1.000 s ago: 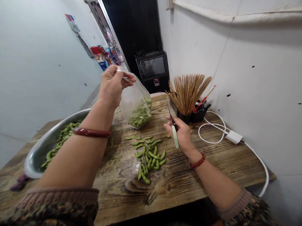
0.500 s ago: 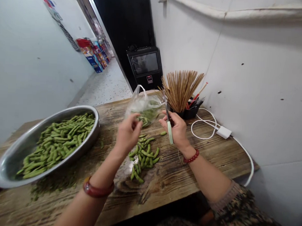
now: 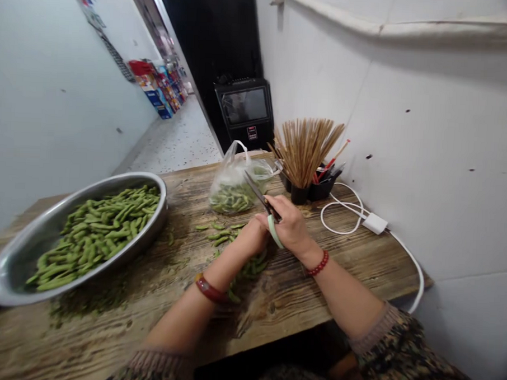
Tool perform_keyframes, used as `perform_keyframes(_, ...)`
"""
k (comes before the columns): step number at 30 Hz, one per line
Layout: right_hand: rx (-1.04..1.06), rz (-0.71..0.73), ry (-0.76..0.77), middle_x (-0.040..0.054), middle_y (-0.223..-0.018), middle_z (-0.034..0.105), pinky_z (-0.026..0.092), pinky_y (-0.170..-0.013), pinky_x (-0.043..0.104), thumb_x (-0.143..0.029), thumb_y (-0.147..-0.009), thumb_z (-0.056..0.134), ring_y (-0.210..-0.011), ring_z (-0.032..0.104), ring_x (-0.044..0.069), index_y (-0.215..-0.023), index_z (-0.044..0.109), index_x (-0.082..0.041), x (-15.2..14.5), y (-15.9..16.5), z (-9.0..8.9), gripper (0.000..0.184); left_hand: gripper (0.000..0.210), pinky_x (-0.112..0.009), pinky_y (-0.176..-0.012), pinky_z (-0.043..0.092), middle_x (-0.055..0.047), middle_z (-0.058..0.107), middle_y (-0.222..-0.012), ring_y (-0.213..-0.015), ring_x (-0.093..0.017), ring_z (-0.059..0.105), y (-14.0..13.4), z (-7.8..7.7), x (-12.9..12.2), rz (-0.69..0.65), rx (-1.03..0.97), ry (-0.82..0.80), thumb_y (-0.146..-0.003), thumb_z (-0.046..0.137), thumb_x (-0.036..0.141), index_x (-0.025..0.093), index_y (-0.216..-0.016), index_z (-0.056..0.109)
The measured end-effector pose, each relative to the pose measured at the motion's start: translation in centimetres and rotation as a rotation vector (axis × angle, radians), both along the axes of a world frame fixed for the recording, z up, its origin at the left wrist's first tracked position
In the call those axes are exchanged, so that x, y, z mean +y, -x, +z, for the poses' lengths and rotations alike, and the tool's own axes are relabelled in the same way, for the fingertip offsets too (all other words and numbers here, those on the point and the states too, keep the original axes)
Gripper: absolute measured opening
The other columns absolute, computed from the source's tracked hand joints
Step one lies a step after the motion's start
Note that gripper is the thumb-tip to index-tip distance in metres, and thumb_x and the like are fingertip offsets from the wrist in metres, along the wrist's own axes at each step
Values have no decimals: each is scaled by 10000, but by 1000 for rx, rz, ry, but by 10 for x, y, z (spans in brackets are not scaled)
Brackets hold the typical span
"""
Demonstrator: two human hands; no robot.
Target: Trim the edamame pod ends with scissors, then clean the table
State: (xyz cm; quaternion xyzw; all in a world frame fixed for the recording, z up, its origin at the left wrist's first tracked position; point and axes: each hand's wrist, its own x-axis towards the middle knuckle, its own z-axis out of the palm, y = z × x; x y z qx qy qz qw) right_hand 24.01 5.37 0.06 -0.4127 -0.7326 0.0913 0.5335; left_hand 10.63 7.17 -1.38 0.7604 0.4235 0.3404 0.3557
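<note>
Pan (image 3: 19, 258) of pods overhangs table (image 3: 360, 256) left edge, bare wood between it and loose pods (image 3: 218, 233), left hand (image 3: 249, 240) curled over them, grip unclear, touching right hand (image 3: 291, 228) fisted on scissors (image 3: 263, 204), sticks (image 3: 308, 145) and wall close right.

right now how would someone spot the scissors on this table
Start at the wooden table, near the skewers by the right wall. Just in front, the right hand holds the scissors over loose pods. They alone combine dark metal blades with a pale green handle.
</note>
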Motion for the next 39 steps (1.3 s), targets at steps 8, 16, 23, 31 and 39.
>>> perform_keyframes(8, -1, 57, -23, 80, -942, 627, 510, -741, 303, -302, -840, 652, -794, 604, 190, -1177, 576, -166, -5, 2, -3, 371, 348, -337, -751, 471, -50, 647, -798, -743, -186, 574, 112, 9, -24, 269, 280, -39, -654, 631, 99, 169, -987, 704)
perform_keyframes(16, 10, 204, 96, 68, -895, 623, 494, -729, 300, -325, -835, 661, -796, 598, 179, -1140, 599, -168, -8, 8, -2, 349, 206, -214, -661, 432, -34, 678, -850, -727, -114, 559, 91, 31, -42, 389, -480, 315, -703, 731, 247, 163, -891, 720)
perform_keyframes(23, -62, 288, 207, 45, -860, 601, 484, -693, 285, -338, -805, 695, -763, 580, 167, -1151, 605, -175, -12, 14, -10, 393, 241, -275, -637, 513, -107, 717, -895, -833, -210, 651, 91, 32, -56, 296, -653, 504, -770, 691, 283, 151, -968, 654)
perform_keyframes(31, -137, 353, 291, 57, -931, 605, 500, -687, 296, -297, -800, 703, -758, 575, 164, -1224, 561, -206, -25, 25, -9, 456, 253, -305, -675, 550, -106, 711, -935, -871, -223, 659, 95, 32, -56, 310, -618, 517, -753, 701, 272, 138, -963, 664)
perform_keyframes(39, -182, 357, 249, 80, -1040, 607, 512, -767, 333, -289, -786, 718, -888, 597, 199, -1285, 517, -226, -28, 25, -10, 542, 213, -216, -491, 482, -16, 646, -701, -632, -140, 585, 94, 28, -53, 429, -562, 377, -669, 755, 262, 158, -810, 633)
